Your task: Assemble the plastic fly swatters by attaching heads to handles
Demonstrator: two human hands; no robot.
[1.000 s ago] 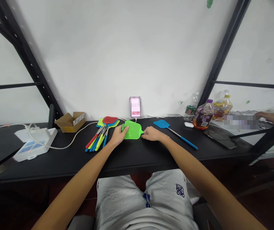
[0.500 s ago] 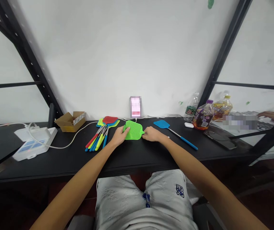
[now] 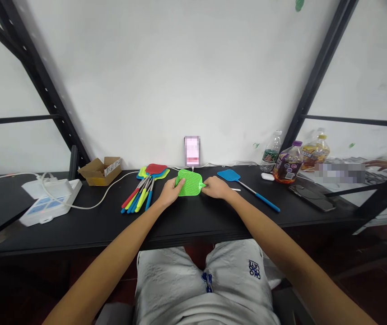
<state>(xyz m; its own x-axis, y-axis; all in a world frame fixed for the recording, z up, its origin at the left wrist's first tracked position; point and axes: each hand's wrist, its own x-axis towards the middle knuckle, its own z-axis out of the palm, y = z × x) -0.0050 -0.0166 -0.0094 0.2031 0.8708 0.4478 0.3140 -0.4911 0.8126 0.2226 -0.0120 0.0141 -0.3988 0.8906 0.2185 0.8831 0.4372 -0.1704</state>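
Observation:
A green fly swatter head [image 3: 189, 183], full of small holes, is held over the black table between my two hands. My left hand [image 3: 170, 191] grips its left edge, thumb on top. At the neck on its right side, my right hand [image 3: 215, 187] is closed, with a bit of metal showing at the fingertips. A thin pale stick-like end [image 3: 235, 189] shows just past that hand; whether it belongs to the swatter I cannot tell. To the right lies a blue fly swatter [image 3: 247, 188], and to the left a pile of colourful fly swatters [image 3: 144, 192].
A phone with a lit screen [image 3: 192, 151] leans on the wall. Left are an open cardboard box [image 3: 100, 172] and a white power strip [image 3: 49, 205] with cables. Bottles [image 3: 288, 162], a white case [image 3: 267, 176] and a dark phone [image 3: 311, 197] stand or lie right. Another person's hand [image 3: 381, 164] shows beyond the frame.
My right fingers have shifted slightly at the swatter's neck, and more of the pale end shows beyond the hand. The left hand keeps its hold. The view has moved a little.

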